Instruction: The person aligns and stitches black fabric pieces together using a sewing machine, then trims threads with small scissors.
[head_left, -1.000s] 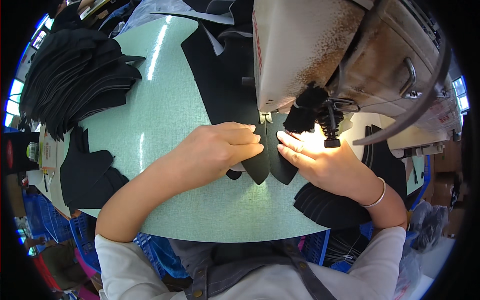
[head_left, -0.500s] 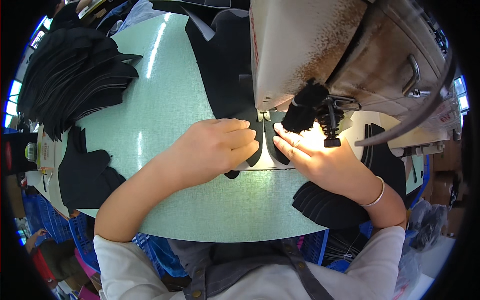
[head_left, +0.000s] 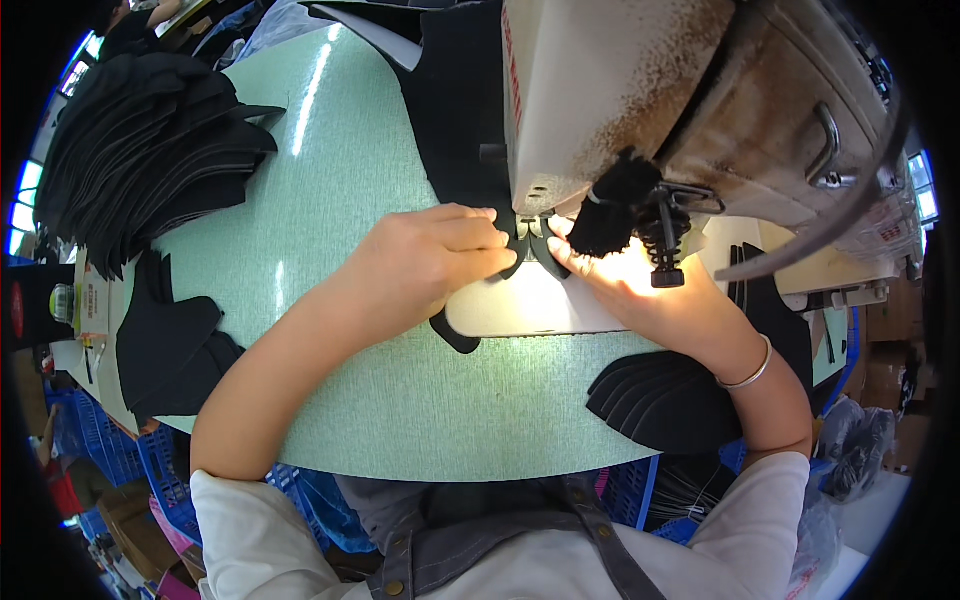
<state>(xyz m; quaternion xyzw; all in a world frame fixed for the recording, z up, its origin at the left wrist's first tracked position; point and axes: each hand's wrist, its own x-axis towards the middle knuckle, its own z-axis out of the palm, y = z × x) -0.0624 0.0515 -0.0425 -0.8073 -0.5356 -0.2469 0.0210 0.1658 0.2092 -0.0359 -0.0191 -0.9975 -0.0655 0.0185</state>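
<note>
Black fabric (head_left: 460, 130) lies under the presser foot (head_left: 528, 228) of a sewing machine (head_left: 590, 90). Its two curved near ends part on either side of the foot. My left hand (head_left: 425, 260) has its fingers bunched together on the left end, at the fabric's edge. On the other side, my right hand (head_left: 640, 295) grips the right end with its fingertips, close to the foot. Bright lamp light washes out part of that hand, and its lower fingers are hard to make out. A pale machine plate (head_left: 530, 310) shows below the fabric.
Tall stacks of black cut pieces (head_left: 150, 150) stand at the far left, with more pieces (head_left: 175, 345) below. Fanned black pieces (head_left: 665, 400) lie by my right forearm. A fuzzy black bundle (head_left: 610, 210) and a spring-loaded knob (head_left: 665, 245) hang near my right hand. Blue baskets (head_left: 630, 495) sit below the table.
The fabric has moved away from me under the foot, so its near ends are shorter and more plate shows. Both hands have shifted slightly forward with it.
</note>
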